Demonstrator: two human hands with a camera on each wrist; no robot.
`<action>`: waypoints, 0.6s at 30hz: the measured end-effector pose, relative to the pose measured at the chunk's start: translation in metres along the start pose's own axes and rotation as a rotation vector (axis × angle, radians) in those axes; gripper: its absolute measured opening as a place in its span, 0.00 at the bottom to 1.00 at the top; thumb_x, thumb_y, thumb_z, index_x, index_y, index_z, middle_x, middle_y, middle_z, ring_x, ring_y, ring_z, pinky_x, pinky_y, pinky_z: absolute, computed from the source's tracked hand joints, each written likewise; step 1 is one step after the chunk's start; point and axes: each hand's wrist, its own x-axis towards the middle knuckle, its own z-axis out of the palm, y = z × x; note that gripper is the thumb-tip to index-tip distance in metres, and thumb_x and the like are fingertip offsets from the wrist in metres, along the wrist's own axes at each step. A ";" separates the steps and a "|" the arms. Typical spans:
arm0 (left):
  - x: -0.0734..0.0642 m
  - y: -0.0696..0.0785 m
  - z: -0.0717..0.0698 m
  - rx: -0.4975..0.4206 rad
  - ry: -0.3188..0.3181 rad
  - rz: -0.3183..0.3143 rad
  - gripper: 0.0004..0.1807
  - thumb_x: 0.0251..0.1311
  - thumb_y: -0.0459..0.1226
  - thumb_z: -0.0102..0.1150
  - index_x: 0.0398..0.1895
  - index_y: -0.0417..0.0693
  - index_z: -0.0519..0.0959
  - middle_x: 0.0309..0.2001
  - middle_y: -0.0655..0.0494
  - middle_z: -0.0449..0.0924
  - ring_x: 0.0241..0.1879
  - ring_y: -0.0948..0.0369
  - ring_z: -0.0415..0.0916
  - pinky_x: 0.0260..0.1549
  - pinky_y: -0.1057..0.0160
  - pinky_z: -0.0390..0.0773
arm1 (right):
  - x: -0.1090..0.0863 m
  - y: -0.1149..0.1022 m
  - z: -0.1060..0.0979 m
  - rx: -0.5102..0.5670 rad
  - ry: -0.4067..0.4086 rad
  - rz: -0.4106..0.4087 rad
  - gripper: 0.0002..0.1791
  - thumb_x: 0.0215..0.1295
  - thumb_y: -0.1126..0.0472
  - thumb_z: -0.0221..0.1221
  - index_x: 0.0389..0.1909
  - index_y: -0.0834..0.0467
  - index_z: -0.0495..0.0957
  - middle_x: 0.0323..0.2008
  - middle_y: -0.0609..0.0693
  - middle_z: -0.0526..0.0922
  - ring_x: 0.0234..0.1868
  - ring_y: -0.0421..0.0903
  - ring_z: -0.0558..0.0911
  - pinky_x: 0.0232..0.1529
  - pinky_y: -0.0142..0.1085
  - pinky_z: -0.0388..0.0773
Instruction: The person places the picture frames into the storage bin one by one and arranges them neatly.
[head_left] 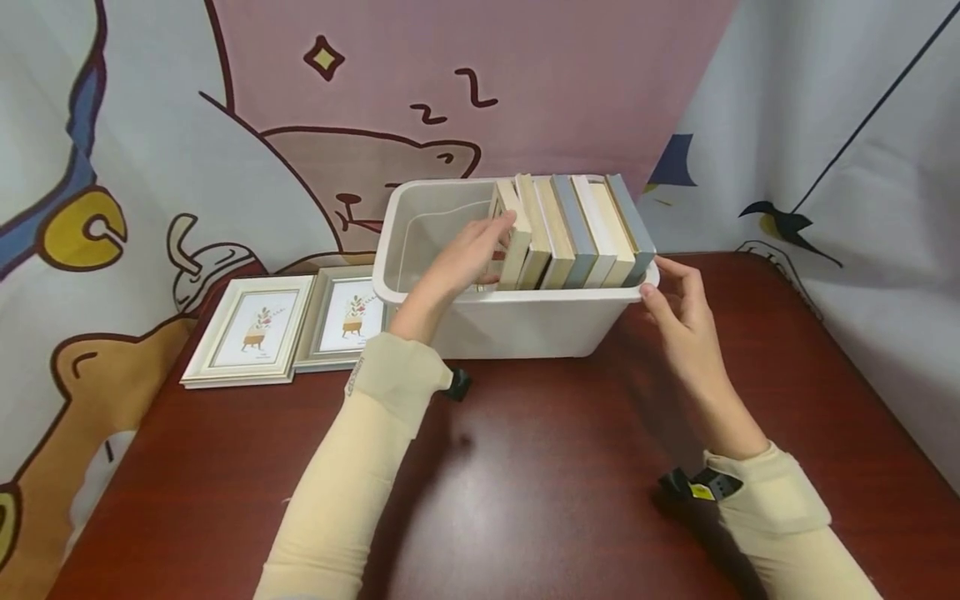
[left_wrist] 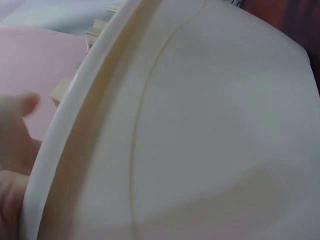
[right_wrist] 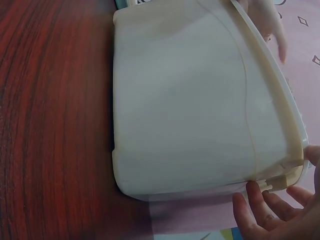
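A white plastic bin (head_left: 525, 327) stands on the table, with several picture frames (head_left: 573, 229) in beige, white and blue-grey set on edge in its right part. My left hand (head_left: 468, 254) reaches over the near rim, its fingertips right at the leftmost beige frame (head_left: 516, 250). In the left wrist view its fingers (left_wrist: 30, 102) are spread behind the bin's rim, partly hidden. My right hand (head_left: 682, 321) holds the bin's near right corner, thumb at the rim and fingers around the outside. Those fingers also show under the rim in the right wrist view.
Two picture frames lie face up left of the bin: a cream one (head_left: 251, 333) and a grey-beige one (head_left: 347, 321) partly behind the bin and left arm. The reddish-brown table (head_left: 540, 467) meets a printed cloth backdrop (head_left: 570, 92) behind the bin.
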 end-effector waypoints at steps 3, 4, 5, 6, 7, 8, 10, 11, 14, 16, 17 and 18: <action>0.001 0.001 -0.001 0.035 -0.020 -0.098 0.24 0.73 0.57 0.44 0.43 0.44 0.73 0.61 0.48 0.73 0.61 0.51 0.73 0.54 0.56 0.84 | 0.000 0.000 0.000 -0.004 -0.004 -0.002 0.27 0.77 0.56 0.50 0.72 0.58 0.60 0.59 0.36 0.70 0.46 0.26 0.78 0.43 0.15 0.76; 0.001 0.001 -0.002 0.047 -0.032 -0.127 0.25 0.72 0.57 0.46 0.47 0.43 0.74 0.61 0.47 0.73 0.62 0.51 0.73 0.54 0.57 0.84 | 0.000 0.000 0.001 -0.004 -0.006 -0.005 0.26 0.77 0.56 0.50 0.72 0.58 0.60 0.59 0.36 0.70 0.46 0.25 0.78 0.43 0.14 0.76; 0.001 0.001 -0.002 0.051 -0.048 -0.150 0.26 0.71 0.56 0.47 0.51 0.42 0.74 0.62 0.47 0.73 0.63 0.51 0.72 0.55 0.58 0.83 | 0.000 0.000 0.001 -0.004 -0.010 -0.007 0.26 0.77 0.57 0.50 0.72 0.58 0.60 0.58 0.35 0.70 0.45 0.25 0.78 0.43 0.14 0.76; 0.001 0.001 -0.003 0.044 -0.066 -0.174 0.27 0.71 0.55 0.48 0.55 0.41 0.73 0.64 0.46 0.72 0.64 0.51 0.71 0.56 0.59 0.82 | 0.000 0.000 0.001 -0.006 -0.013 -0.010 0.26 0.77 0.57 0.50 0.72 0.59 0.60 0.58 0.35 0.70 0.45 0.25 0.78 0.43 0.14 0.76; 0.002 0.001 -0.003 0.025 -0.077 -0.192 0.28 0.71 0.54 0.48 0.59 0.40 0.72 0.65 0.47 0.70 0.65 0.51 0.70 0.57 0.59 0.82 | 0.000 0.000 0.002 -0.006 -0.017 -0.013 0.26 0.77 0.57 0.50 0.72 0.59 0.60 0.57 0.35 0.70 0.45 0.25 0.78 0.43 0.14 0.77; 0.003 0.000 -0.004 -0.007 -0.082 -0.207 0.29 0.72 0.53 0.49 0.62 0.40 0.70 0.67 0.47 0.68 0.66 0.51 0.69 0.58 0.59 0.82 | 0.000 0.000 0.002 -0.005 -0.020 -0.015 0.26 0.77 0.57 0.50 0.72 0.59 0.60 0.57 0.35 0.70 0.46 0.26 0.78 0.43 0.14 0.76; 0.004 0.000 -0.004 -0.085 -0.090 -0.225 0.30 0.72 0.51 0.49 0.67 0.39 0.67 0.71 0.48 0.65 0.68 0.51 0.68 0.59 0.58 0.81 | 0.000 0.000 0.002 0.002 -0.026 -0.018 0.26 0.77 0.57 0.50 0.72 0.59 0.60 0.57 0.34 0.70 0.46 0.26 0.78 0.43 0.15 0.77; 0.004 0.000 -0.004 -0.118 -0.093 -0.229 0.30 0.73 0.50 0.50 0.68 0.39 0.66 0.72 0.48 0.63 0.68 0.51 0.67 0.59 0.57 0.81 | 0.000 0.001 0.002 0.005 -0.028 -0.019 0.27 0.77 0.57 0.50 0.72 0.59 0.60 0.57 0.34 0.70 0.46 0.26 0.78 0.44 0.15 0.77; 0.005 0.000 -0.004 -0.167 -0.108 -0.208 0.28 0.73 0.48 0.50 0.67 0.38 0.67 0.72 0.48 0.62 0.69 0.52 0.67 0.60 0.57 0.81 | 0.000 0.001 0.000 0.010 -0.026 -0.021 0.27 0.77 0.57 0.50 0.72 0.59 0.60 0.56 0.33 0.70 0.47 0.25 0.78 0.44 0.15 0.77; 0.005 0.000 -0.003 -0.157 -0.122 -0.179 0.27 0.74 0.47 0.50 0.64 0.36 0.68 0.70 0.46 0.64 0.68 0.51 0.67 0.61 0.56 0.80 | -0.001 0.002 -0.001 0.004 -0.022 -0.026 0.27 0.77 0.57 0.50 0.72 0.59 0.60 0.56 0.32 0.70 0.46 0.25 0.78 0.44 0.15 0.77; 0.005 0.000 -0.002 -0.141 -0.123 -0.164 0.26 0.74 0.47 0.50 0.63 0.35 0.68 0.69 0.45 0.66 0.68 0.50 0.68 0.62 0.56 0.79 | 0.000 0.002 -0.002 0.001 -0.021 -0.028 0.27 0.77 0.57 0.50 0.72 0.59 0.60 0.56 0.32 0.70 0.46 0.25 0.78 0.44 0.14 0.77; 0.004 0.000 -0.002 -0.121 -0.119 -0.150 0.26 0.74 0.47 0.50 0.62 0.34 0.69 0.68 0.44 0.67 0.67 0.50 0.69 0.63 0.56 0.79 | 0.000 0.002 -0.002 0.001 -0.020 -0.028 0.27 0.76 0.56 0.50 0.72 0.59 0.60 0.56 0.32 0.70 0.46 0.25 0.78 0.44 0.15 0.77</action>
